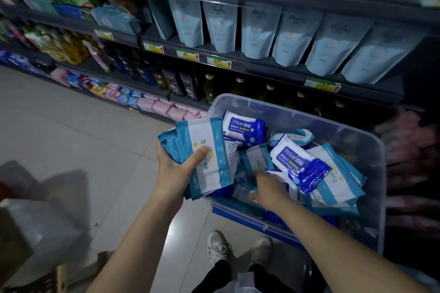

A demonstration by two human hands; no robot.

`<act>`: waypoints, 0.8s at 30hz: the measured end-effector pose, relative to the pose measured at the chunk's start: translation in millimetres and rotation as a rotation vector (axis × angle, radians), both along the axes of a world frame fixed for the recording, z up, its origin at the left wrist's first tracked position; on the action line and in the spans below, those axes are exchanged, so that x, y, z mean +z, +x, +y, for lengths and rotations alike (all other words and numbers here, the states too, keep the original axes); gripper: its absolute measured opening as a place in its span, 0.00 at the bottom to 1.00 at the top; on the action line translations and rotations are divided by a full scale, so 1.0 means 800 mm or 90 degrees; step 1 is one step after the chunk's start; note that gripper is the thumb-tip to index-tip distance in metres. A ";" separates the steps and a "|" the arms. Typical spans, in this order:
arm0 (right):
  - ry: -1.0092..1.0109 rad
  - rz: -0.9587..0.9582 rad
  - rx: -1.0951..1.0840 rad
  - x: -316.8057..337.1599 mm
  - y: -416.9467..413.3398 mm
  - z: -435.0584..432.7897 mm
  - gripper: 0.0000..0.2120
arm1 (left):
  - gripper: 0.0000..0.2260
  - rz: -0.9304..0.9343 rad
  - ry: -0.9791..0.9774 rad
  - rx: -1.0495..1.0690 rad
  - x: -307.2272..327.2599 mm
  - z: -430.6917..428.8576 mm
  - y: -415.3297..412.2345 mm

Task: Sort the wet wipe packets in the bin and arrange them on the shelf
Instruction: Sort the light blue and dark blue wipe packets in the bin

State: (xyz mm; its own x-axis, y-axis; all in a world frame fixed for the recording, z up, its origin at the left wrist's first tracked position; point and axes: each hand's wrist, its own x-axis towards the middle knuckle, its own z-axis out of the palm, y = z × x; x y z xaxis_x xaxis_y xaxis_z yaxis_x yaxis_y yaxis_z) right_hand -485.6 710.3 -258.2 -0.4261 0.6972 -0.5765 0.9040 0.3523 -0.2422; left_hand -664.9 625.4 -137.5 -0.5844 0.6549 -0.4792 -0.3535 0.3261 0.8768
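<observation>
- Behind the bin point(371, 173) stands the shelf point(238, 60). A row of pale blue pouches point(257, 31) sits above the bin, and dark bottles point(209, 88) stand just behind its far rim.
- Your shoes point(216, 245) are on the tiled floor point(71, 126), just beside the bin's near edge.
- Your left hand point(175, 171) is at the bin's left rim. Its thumb presses the front of a stack point(207, 150) of teal-and-white packets and its fingers curl round behind. The stack is nearly upright.
- Your right hand point(269, 188) reaches down into the bin's near side, fingers among the packets. It is blurred, so you cannot tell whether it has hold of one.
- The bin is clear plastic with a blue near edge. Loose packets point(333, 188) lie heaped inside, mostly teal-and-white. There are also two dark blue alcohol wipes, one point(245, 127) by the far left corner and one point(297, 164) on top of the heap.
</observation>
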 end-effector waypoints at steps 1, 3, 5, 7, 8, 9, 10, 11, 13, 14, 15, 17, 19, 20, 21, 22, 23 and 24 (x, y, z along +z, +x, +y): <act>0.018 -0.031 0.036 0.000 -0.001 0.000 0.22 | 0.27 -0.001 -0.003 -0.002 0.001 -0.001 0.001; 0.036 -0.036 0.058 -0.001 0.000 0.002 0.19 | 0.26 -0.005 -0.005 -0.006 0.001 -0.002 0.002; 0.038 0.003 0.032 -0.003 0.006 0.004 0.18 | 0.26 -0.010 -0.007 -0.009 0.001 -0.003 0.003; 0.041 0.049 -0.008 -0.005 0.017 0.006 0.17 | 0.27 -0.013 -0.008 -0.010 0.000 -0.003 0.004; 0.034 0.087 -0.044 -0.006 0.023 0.008 0.15 | 0.27 -0.012 -0.009 -0.011 -0.002 -0.003 0.005; 0.006 0.145 -0.103 -0.004 0.027 0.010 0.12 | 0.27 -0.011 -0.009 -0.012 -0.002 -0.002 0.005; -0.043 0.213 -0.173 -0.001 0.030 0.012 0.10 | 0.27 -0.009 -0.011 -0.014 -0.003 -0.001 0.006; -0.095 0.284 -0.243 0.004 0.033 0.016 0.08 | 0.27 -0.007 -0.013 -0.017 -0.003 0.000 0.006; -0.179 0.407 -0.375 0.021 0.038 0.024 0.04 | 0.26 -0.007 -0.013 -0.024 -0.003 0.003 0.008; -0.209 0.463 -0.436 0.031 0.040 0.028 0.05 | 0.26 -0.007 -0.011 -0.027 -0.003 0.004 0.009; -0.233 0.511 -0.490 0.040 0.042 0.031 0.05 | 0.26 -0.005 -0.010 -0.031 -0.002 0.006 0.011; -0.266 0.596 -0.579 0.067 0.044 0.039 0.08 | 0.27 0.001 -0.007 -0.041 0.000 0.010 0.015; -0.297 0.688 -0.630 0.098 0.043 0.045 0.08 | 0.27 0.010 -0.002 -0.056 0.002 0.015 0.020; -0.311 0.731 -0.634 0.114 0.039 0.048 0.08 | 0.27 0.015 0.001 -0.065 0.003 0.019 0.023; -0.324 0.765 -0.626 0.129 0.033 0.049 0.08 | 0.27 0.016 0.006 -0.076 0.004 0.022 0.027; -0.332 0.782 -0.604 0.143 0.026 0.048 0.08 | 0.27 0.014 0.015 -0.089 0.004 0.025 0.031; -0.336 0.785 -0.580 0.154 0.016 0.044 0.07 | 0.26 0.009 0.024 -0.103 0.005 0.028 0.035; -0.329 0.776 -0.557 0.161 0.006 0.039 0.06 | 0.25 0.003 0.032 -0.119 0.005 0.031 0.041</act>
